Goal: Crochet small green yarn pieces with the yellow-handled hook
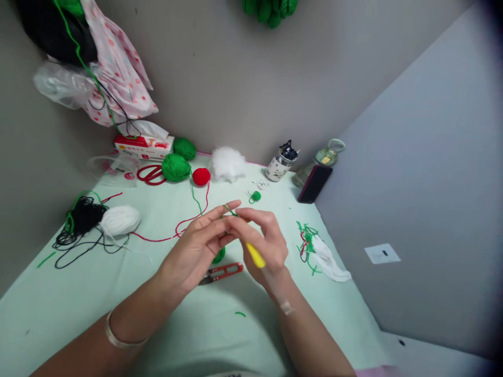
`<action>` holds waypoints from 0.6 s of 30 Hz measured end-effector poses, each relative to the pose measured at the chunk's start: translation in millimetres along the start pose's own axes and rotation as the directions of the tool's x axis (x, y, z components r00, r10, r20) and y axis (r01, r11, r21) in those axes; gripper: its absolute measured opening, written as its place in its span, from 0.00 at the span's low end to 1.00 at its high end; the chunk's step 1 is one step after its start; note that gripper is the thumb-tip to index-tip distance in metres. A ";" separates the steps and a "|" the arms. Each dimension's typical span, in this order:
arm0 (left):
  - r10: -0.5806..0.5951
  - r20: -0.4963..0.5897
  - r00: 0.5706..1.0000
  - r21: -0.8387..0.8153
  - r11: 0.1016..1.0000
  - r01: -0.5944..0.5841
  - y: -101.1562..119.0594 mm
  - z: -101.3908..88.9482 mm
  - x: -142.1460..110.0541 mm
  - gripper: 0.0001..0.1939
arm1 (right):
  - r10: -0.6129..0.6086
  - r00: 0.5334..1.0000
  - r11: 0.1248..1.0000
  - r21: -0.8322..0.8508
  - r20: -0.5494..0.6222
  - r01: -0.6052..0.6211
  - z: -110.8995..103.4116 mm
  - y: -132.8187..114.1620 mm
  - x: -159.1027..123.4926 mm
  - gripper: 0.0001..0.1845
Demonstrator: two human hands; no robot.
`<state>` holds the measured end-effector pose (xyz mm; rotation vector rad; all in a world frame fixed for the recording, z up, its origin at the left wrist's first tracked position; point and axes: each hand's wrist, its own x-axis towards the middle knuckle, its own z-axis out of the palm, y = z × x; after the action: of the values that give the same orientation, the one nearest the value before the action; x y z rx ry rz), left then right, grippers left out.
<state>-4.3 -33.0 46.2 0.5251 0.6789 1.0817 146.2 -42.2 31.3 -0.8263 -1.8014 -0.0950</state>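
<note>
In the middle of the head view, my left hand [192, 241] pinches green yarn [230, 210], which runs over its raised index finger. My right hand [271, 238] is closed around a crochet hook with a yellow handle [255, 255], its butt end pointing down toward my right wrist. The hook's tip meets the yarn between both hands, mostly hidden by the fingers. Just below my left hand a small green yarn piece [219, 255] shows in part; whether it hangs or lies on the table I cannot tell. Red-handled thread snips [226, 270] lie beneath my hands.
Green yarn balls [176, 167], a red ball [201, 177], white stuffing [228, 163] and red scissors [151, 175] are at the back. White yarn [120, 219] and black yarn [84, 217] lie left. A pot [278, 166], phone [315, 184] and yarn scraps [308, 235] are right.
</note>
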 end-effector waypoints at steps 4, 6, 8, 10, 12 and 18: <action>0.047 -0.014 0.999 0.020 0.999 -0.046 5.0 -1.8 1.5 0.14 | 0.400 0.916 0.813 0.459 0.006 -0.358 -4.0 -1.4 9.6 0.12; 0.083 0.012 0.997 0.094 0.992 -0.083 5.0 -1.4 -0.6 0.16 | 0.493 0.867 0.684 0.585 0.071 -0.436 -4.2 -2.4 12.8 0.11; 0.106 0.038 0.994 0.152 0.982 -0.111 3.5 -0.7 -2.4 0.17 | 0.494 0.862 0.654 0.606 0.112 -0.453 -2.8 -3.0 13.8 0.10; 0.138 0.032 0.990 0.186 0.972 -0.141 2.0 -0.7 -3.0 0.17 | 0.466 0.878 0.689 0.577 0.111 -0.438 -1.4 -3.6 13.9 0.10; 0.165 0.017 0.986 0.200 0.966 -0.165 1.9 -1.5 -2.7 0.16 | 0.441 0.892 0.724 0.550 0.095 -0.416 -1.4 -4.2 14.1 0.10; 0.038 0.082 0.996 0.172 0.984 -0.052 6.8 -6.5 -1.6 0.24 | 0.501 0.854 0.628 0.621 0.139 -0.469 -4.5 -1.3 14.3 0.09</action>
<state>-13.7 -31.4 46.8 0.7330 0.6985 1.0437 146.8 -38.3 45.8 -0.7602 -1.3515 0.8195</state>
